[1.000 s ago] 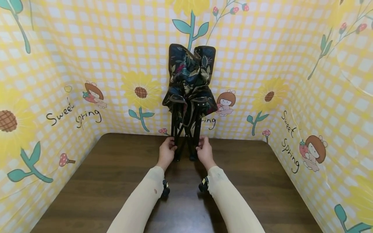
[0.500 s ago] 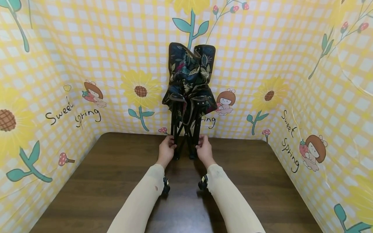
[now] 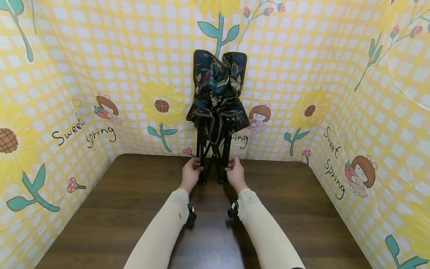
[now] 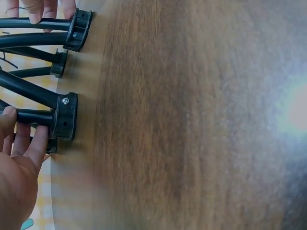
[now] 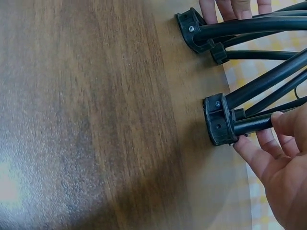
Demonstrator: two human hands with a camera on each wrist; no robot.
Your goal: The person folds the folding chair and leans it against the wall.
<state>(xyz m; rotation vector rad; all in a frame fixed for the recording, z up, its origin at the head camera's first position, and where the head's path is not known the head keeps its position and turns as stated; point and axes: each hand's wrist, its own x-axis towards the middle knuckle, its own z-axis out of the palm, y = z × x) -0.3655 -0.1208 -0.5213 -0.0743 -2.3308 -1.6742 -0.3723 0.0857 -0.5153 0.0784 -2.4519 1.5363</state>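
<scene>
A folding camp chair (image 3: 220, 84) with dark floral fabric and black tube legs stands folded at the far edge of the table. Its cloth seat is bunched together above crossed legs. My left hand (image 3: 190, 173) holds the left leg low down. In the left wrist view that thumb lies over the tube, with fingers behind it, just above a black plastic foot (image 4: 65, 117). On the other side my right hand (image 3: 236, 173) grips the right leg at the same height, close to its plastic foot (image 5: 218, 120). The rear legs are partly hidden.
Behind the chair hangs a yellow checked cloth (image 3: 134, 67) printed with sunflowers, which also covers both sides. The brown wood-grain table (image 3: 215, 239) has rounded far corners and reflects a bright light near its front.
Both hands keep the same hold on the legs, and the chair stays folded. Only a tiny shift of the head view shows.
</scene>
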